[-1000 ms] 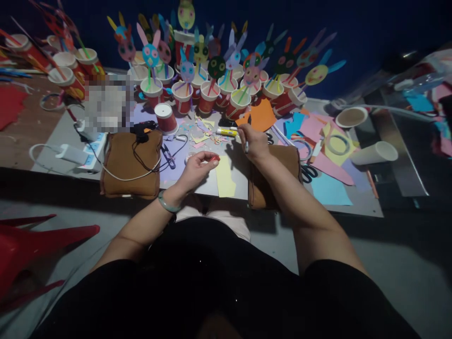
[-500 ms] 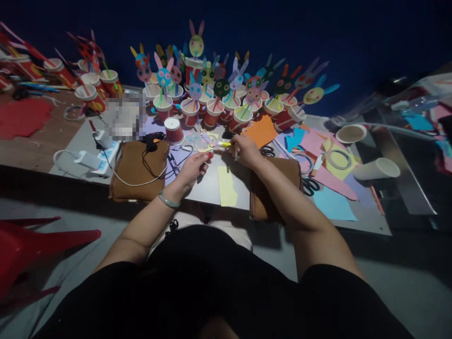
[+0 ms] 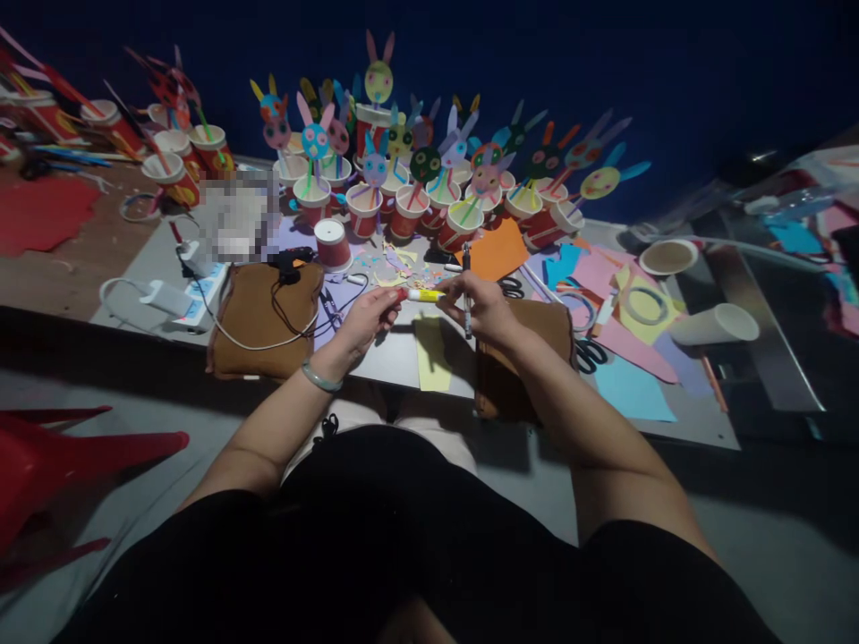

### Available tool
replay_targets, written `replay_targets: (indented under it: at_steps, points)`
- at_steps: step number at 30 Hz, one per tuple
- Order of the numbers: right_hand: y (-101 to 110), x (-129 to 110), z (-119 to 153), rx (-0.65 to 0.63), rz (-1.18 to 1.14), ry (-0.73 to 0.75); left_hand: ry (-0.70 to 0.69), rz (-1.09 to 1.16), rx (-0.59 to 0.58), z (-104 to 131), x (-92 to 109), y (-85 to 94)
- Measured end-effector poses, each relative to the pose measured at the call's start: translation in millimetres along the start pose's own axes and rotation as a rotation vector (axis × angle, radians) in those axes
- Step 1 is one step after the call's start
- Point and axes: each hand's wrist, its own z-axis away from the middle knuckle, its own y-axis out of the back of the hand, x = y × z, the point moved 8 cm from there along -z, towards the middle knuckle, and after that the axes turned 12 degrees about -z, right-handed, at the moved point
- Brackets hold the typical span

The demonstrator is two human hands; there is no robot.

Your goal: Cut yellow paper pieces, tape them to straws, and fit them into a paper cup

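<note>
A yellow-and-white glue stick [image 3: 424, 295] lies level between my two hands. Finger and thumb of my left hand [image 3: 370, 320] pinch its red cap [image 3: 402, 293], which meets the white end of the stick. The yellow end is gripped by the fingertips of my right hand [image 3: 484, 307]. A dark pen [image 3: 467, 291] also stands out upright from between my right fingers. Below the hands a pale yellow paper piece [image 3: 433, 353] lies on the white board [image 3: 389, 358]. Coloured paper scraps [image 3: 403, 266] are scattered just beyond the stick.
Several red paper cups with rabbit-faced paper figures [image 3: 409, 210] stand at the back. An upturned cup [image 3: 332, 246] is at left. Brown cushions [image 3: 265, 317] flank the work spot, with scissors [image 3: 591, 356], coloured paper [image 3: 634, 389] and a tape roll [image 3: 644, 305] at right, a power strip [image 3: 201, 300] at left.
My right hand has drawn back and turned, bringing the glue stick against the red cap in my left hand. The pen has swung more upright. My left hand has hardly moved.
</note>
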Motion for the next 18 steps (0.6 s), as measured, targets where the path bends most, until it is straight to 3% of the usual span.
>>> replay_targets:
  at_steps: [10,18]
  points:
    - [-4.0,-4.6,-1.1,-0.013,-0.008,-0.009,-0.019,0.009,0.007,0.2,-1.8,3.5]
    - [-8.4,-16.6,-1.5,-0.103,0.010,-0.017,-0.217,-0.154,0.014,8.9,5.4,4.8]
